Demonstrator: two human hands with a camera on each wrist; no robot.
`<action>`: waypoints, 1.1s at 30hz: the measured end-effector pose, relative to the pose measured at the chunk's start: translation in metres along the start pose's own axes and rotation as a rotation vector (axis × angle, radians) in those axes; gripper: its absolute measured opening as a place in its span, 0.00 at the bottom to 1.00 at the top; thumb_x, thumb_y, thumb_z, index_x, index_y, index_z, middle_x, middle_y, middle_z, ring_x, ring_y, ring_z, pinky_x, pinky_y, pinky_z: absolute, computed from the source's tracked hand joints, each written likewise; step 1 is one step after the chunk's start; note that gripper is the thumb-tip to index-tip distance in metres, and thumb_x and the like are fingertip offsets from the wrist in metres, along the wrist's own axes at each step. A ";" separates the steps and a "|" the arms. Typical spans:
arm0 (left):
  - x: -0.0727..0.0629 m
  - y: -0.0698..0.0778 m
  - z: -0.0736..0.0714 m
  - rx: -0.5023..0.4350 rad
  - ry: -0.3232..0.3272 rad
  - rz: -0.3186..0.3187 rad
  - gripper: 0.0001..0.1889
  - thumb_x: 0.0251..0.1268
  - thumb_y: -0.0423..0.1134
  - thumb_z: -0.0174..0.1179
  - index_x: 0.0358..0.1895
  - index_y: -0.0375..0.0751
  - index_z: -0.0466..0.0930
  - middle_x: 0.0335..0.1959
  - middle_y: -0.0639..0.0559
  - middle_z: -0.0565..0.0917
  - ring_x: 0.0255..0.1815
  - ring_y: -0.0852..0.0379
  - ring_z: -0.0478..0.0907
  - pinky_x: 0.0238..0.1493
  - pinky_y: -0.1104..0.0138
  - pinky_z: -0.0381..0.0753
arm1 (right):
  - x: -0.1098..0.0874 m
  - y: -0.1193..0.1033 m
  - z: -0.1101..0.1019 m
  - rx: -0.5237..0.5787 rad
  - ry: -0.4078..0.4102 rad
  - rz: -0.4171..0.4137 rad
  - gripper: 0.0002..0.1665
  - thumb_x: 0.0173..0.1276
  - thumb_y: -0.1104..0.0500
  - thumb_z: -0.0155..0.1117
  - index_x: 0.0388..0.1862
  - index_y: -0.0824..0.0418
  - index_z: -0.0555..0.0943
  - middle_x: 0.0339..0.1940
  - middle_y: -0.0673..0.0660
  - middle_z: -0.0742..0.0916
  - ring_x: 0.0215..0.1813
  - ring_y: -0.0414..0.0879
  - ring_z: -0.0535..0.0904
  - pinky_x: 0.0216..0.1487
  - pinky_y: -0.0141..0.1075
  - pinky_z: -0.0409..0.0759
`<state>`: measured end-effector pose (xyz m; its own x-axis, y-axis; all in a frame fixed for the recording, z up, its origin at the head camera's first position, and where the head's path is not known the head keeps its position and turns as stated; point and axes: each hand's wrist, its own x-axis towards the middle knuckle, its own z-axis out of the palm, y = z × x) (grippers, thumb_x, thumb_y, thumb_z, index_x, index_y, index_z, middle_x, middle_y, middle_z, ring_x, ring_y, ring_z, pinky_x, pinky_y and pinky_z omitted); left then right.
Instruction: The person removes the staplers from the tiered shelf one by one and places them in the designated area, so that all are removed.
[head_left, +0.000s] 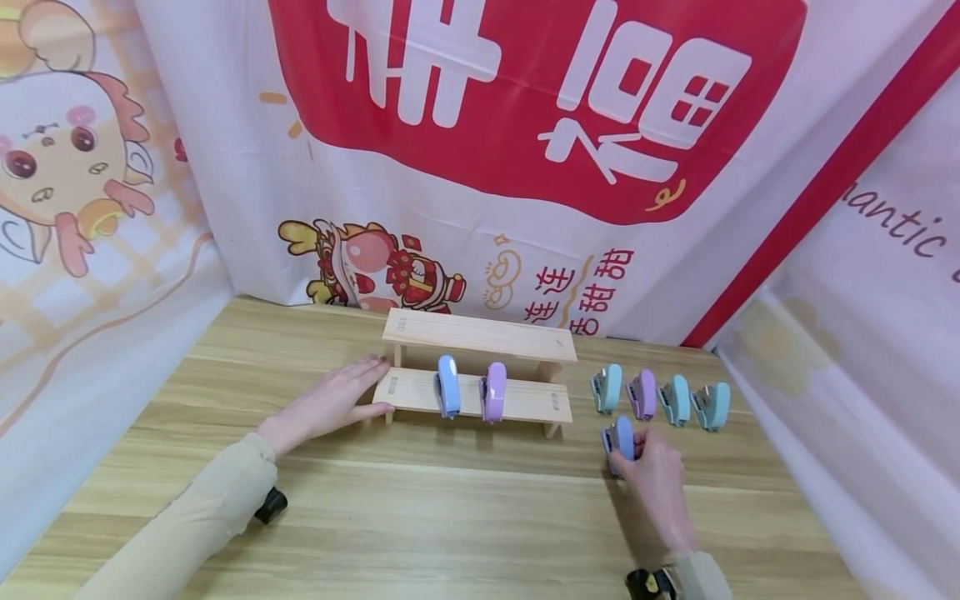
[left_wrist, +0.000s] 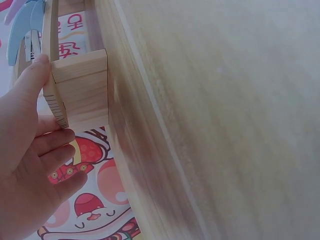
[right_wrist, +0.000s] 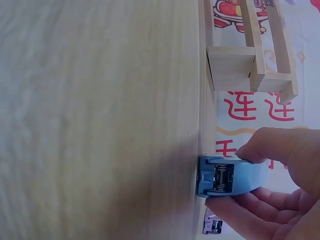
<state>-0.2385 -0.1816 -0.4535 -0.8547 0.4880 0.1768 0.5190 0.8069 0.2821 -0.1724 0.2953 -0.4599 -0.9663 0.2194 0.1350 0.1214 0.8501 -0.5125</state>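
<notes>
A two-tier wooden stand (head_left: 480, 333) has a blue stapler (head_left: 448, 387) and a purple stapler (head_left: 492, 392) on its lower step. At the stand's left end is my left hand (head_left: 333, 406); in the left wrist view its thumb lies on the front edge of a board (left_wrist: 56, 102) and its fingers reach around the end. My right hand (head_left: 656, 479) pinches another blue stapler (head_left: 618, 442) between thumb and fingers, right of the stand. The right wrist view shows this stapler (right_wrist: 232, 176) upright, its base close to the tabletop; contact is unclear.
Several staplers line up right of the stand: a teal one (head_left: 607, 388), a purple one (head_left: 642, 394), then teal ones (head_left: 712, 406). The wood-grain table (head_left: 450, 517) ends at a printed cloth (head_left: 480, 192) behind, with more cloth at both sides.
</notes>
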 end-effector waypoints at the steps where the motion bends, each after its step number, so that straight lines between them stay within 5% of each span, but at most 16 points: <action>1: 0.000 0.000 0.000 0.001 -0.001 0.001 0.41 0.67 0.57 0.62 0.73 0.31 0.63 0.73 0.32 0.67 0.74 0.36 0.65 0.73 0.40 0.66 | 0.000 0.000 0.000 -0.001 -0.008 0.004 0.18 0.60 0.62 0.70 0.44 0.70 0.75 0.39 0.68 0.86 0.37 0.53 0.85 0.37 0.43 0.89; 14: -0.001 0.000 0.002 -0.010 -0.018 -0.002 0.42 0.66 0.58 0.62 0.74 0.32 0.62 0.74 0.32 0.65 0.75 0.35 0.64 0.74 0.40 0.65 | -0.005 -0.007 -0.014 -0.045 -0.035 0.027 0.26 0.65 0.55 0.70 0.53 0.71 0.74 0.45 0.70 0.85 0.42 0.55 0.83 0.39 0.44 0.87; 21: 0.000 -0.001 0.000 -0.026 -0.038 -0.035 0.42 0.67 0.58 0.61 0.75 0.33 0.60 0.76 0.34 0.63 0.77 0.36 0.61 0.76 0.40 0.63 | -0.003 -0.030 -0.027 -0.035 0.081 -0.117 0.26 0.64 0.56 0.72 0.53 0.71 0.75 0.43 0.69 0.86 0.42 0.58 0.85 0.39 0.46 0.89; 33: 0.000 -0.001 0.001 -0.004 -0.023 -0.010 0.42 0.67 0.59 0.61 0.74 0.32 0.61 0.75 0.33 0.65 0.75 0.36 0.64 0.75 0.41 0.65 | -0.008 -0.080 -0.030 0.019 0.090 -0.203 0.26 0.62 0.57 0.73 0.54 0.68 0.75 0.44 0.66 0.86 0.44 0.56 0.86 0.42 0.46 0.89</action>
<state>-0.2390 -0.1826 -0.4544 -0.8595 0.4879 0.1521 0.5108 0.8102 0.2875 -0.1671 0.2404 -0.3944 -0.9461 0.0876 0.3119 -0.0786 0.8720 -0.4832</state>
